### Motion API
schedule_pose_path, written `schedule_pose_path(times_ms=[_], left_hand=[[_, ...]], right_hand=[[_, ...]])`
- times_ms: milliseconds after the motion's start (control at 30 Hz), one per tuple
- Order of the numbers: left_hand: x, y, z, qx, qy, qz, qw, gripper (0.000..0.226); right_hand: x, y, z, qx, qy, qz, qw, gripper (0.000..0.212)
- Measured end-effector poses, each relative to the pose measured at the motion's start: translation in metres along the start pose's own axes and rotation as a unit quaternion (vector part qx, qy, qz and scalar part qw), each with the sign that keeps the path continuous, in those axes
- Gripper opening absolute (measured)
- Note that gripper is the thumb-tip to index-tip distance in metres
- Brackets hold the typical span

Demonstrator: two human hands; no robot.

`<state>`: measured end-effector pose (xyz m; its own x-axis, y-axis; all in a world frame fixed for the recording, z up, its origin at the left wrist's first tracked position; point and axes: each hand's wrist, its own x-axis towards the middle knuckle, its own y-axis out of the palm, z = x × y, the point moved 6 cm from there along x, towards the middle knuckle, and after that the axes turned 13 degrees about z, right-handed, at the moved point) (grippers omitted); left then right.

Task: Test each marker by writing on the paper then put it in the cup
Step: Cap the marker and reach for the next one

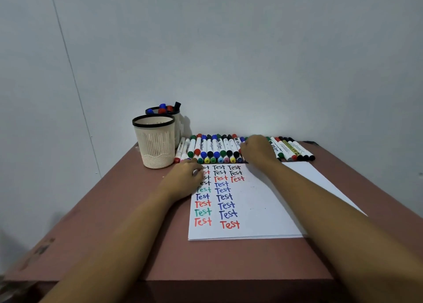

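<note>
My left hand (183, 179) lies on the far left corner of the paper (263, 202), fingers loosely bent, holding nothing I can see. My right hand (256, 151) is down on the row of markers (212, 149) packed along the paper's far edge by the wall; its fingers curl under, and I cannot tell whether they grip one. The mesh cup (156, 147) stands just left of the row, the second cup (176, 113) behind it with capped markers (165, 108) inside. The paper's right half is blank, and bare table (114, 211) opens to my left
</note>
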<state>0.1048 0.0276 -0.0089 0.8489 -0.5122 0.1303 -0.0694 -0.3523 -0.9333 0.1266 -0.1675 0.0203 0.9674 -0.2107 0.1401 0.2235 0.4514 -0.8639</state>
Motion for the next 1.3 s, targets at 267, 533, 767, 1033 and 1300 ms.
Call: schedule_pose_path(times_ms=[267,533,767,1033,1300], left_hand=[[0.003,0.002,0.003,-0.003,-0.006,-0.002,1.000,0.034],[0.005,0.003,0.005,-0.005,-0.015,-0.005,1.000,0.036],[0.001,-0.004,0.003,-0.027,-0.011,-0.038,0.999,0.038],[-0.010,-0.014,-0.021,-0.013,0.072,-0.112,0.991,0.049],[-0.009,-0.006,-0.034,-0.024,0.112,-0.062,0.991,0.051]], right_hand=[[0.025,0.018,-0.007,-0.023,0.082,0.016,0.996,0.027],[0.026,0.015,-0.008,0.028,0.085,-0.026,0.996,0.010],[-0.002,-0.014,-0.012,0.165,0.052,-0.106,0.979,0.016],[-0.060,-0.018,-0.012,0.308,-0.023,-0.051,0.950,0.015],[-0.089,-0.009,0.008,0.380,-0.062,-0.015,0.923,0.018]])
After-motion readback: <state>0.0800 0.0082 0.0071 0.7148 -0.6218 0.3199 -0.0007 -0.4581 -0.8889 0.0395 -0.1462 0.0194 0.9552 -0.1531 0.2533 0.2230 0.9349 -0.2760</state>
